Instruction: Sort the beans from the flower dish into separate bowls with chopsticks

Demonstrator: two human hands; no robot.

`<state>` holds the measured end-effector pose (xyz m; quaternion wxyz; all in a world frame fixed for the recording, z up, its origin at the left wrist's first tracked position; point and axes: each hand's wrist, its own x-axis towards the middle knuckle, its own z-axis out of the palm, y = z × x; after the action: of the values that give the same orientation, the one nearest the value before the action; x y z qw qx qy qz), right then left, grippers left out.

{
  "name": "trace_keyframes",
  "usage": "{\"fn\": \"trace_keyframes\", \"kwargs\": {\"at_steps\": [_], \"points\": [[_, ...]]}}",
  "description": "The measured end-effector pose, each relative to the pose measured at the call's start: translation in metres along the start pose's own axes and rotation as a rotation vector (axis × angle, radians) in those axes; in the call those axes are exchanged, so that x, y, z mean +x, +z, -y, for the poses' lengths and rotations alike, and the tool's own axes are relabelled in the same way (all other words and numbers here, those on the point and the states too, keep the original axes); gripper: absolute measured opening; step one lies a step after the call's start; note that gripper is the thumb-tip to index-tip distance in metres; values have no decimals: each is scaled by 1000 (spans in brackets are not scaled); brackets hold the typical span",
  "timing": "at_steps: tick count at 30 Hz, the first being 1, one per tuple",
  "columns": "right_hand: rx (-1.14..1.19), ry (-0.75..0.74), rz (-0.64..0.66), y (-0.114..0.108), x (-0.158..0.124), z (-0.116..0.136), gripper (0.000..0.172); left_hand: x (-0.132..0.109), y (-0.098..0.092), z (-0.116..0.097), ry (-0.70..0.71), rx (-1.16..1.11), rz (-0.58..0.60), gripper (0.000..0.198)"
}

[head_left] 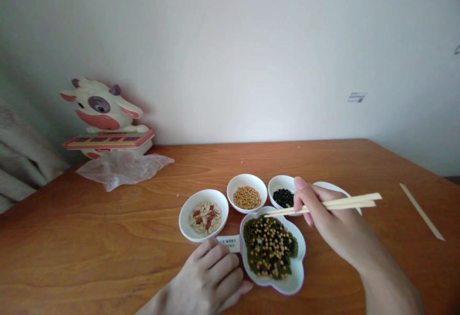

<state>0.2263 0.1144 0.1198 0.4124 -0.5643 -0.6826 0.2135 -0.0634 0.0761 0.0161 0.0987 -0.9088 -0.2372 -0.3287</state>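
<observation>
My right hand (328,214) is closed around a pair of light wooden chopsticks (345,203). Their tips are at the far rim of a white flower-shaped dish (296,274) with a short handle. Inside the dish lies a mix (269,248) of small green beans, yellow soybeans and some dark beans. My left hand (212,279) has its fingers curled over the dish's handle (230,243), its fingertips partly hidden. Just behind the dish, one white bowl (247,178) holds soybeans (247,197) and another (280,179) holds black beans (283,197), partly covered by my right hand.
Left of the dish, a white bowl (184,219) contains pale seeds and reddish nuts. Another white bowl (328,186) is mostly hidden behind my right hand. A thin pale strip (422,212) lies at right. A cow toy keyboard (108,123) and clear plastic bag (124,169) stand back left.
</observation>
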Motion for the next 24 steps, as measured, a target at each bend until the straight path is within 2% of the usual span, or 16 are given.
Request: {"fn": "trace_keyframes", "kwargs": {"at_steps": [2,4,8,12,16,21,24], "points": [[42,27,30,5,-10,-4,56,-2,-6,3,-37,-24,-33,17],[73,53,25,9,-21,-11,56,-4,-11,5,-47,-77,20,16],[63,74,-29,10,-36,-22,61,-9,-13,7,-50,-135,41,18],[8,36,-80,2,-42,-21,59,-12,-11,4,1,-109,63,20],[117,74,-86,-8,-44,-20,58,-10,-6,3,64,-84,53,16],[249,101,-153,-14,-46,-24,61,1,8,6,212,-44,53,31],[281,112,-155,-10,-48,-27,60,5,12,9,243,-10,54,39]]}}
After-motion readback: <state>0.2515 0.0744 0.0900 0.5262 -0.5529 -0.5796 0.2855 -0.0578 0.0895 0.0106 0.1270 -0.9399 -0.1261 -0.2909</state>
